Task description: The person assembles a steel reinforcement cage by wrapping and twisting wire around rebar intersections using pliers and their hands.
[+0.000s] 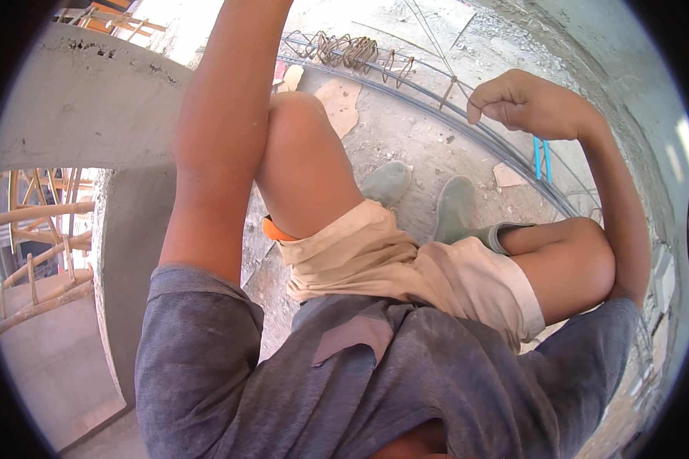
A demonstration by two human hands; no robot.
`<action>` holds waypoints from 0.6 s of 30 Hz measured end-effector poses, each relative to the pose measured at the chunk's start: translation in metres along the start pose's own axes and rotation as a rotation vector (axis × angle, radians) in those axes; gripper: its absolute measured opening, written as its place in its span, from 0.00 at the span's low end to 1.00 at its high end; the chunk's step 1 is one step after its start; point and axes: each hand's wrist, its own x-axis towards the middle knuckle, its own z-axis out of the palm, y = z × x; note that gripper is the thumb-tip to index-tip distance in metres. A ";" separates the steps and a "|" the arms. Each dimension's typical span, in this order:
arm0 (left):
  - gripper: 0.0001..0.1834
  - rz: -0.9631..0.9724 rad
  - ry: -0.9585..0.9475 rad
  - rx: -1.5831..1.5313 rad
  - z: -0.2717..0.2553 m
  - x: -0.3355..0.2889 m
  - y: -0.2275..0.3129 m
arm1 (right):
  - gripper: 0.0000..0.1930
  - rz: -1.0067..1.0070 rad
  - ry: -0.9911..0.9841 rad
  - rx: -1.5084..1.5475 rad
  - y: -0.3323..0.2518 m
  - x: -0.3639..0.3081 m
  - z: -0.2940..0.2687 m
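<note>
My right hand (532,105) is raised over the steel bars, its wrist bent and its fingers curled in. Whatever those fingers hold, if anything, is hidden. Below and beside that hand run several long thin steel reinforcing bars (406,93). Bent wire stirrups (357,52) sit bunched on the bars farther left, with a few spaced apart nearer the hand. My left forearm (233,76) reaches up past the top edge, so the left hand itself is out of the picture.
I squat in green rubber boots (453,206) on a dusty rubble floor. Two blue pipes (542,159) stand by the bars at the right. A grey concrete beam (92,99) and bamboo scaffolding (42,214) are on the left; a plastered wall (635,84) rises on the right.
</note>
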 end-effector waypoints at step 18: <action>0.16 0.013 -0.049 0.064 0.012 0.005 -0.038 | 0.11 0.044 -0.013 0.225 0.022 -0.004 0.008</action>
